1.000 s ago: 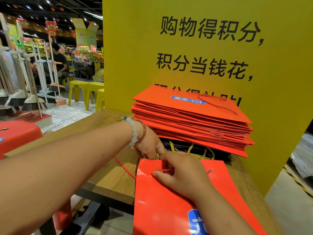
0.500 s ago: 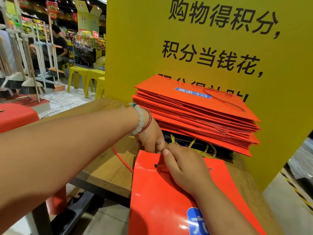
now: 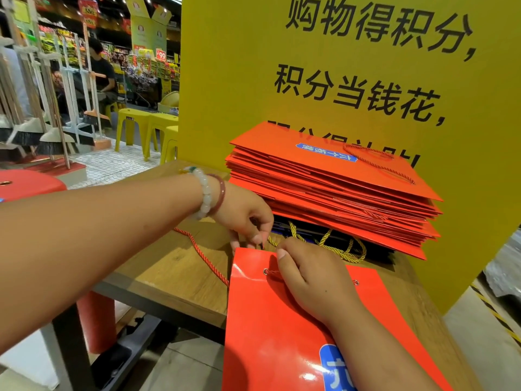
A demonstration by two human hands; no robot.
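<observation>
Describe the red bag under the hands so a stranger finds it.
Below the yellow sign, a stack of red bags sits on the table. Nearer, one bag lies alone, overhanging the edge, with left hand and right hand at its top.

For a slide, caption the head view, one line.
Left hand and right hand pinch the top edge of an orange paper bag, red cord trailing, beside a stack of bags.

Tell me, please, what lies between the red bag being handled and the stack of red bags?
Yellow rope handles of dark bags, seen in the head view.
</observation>
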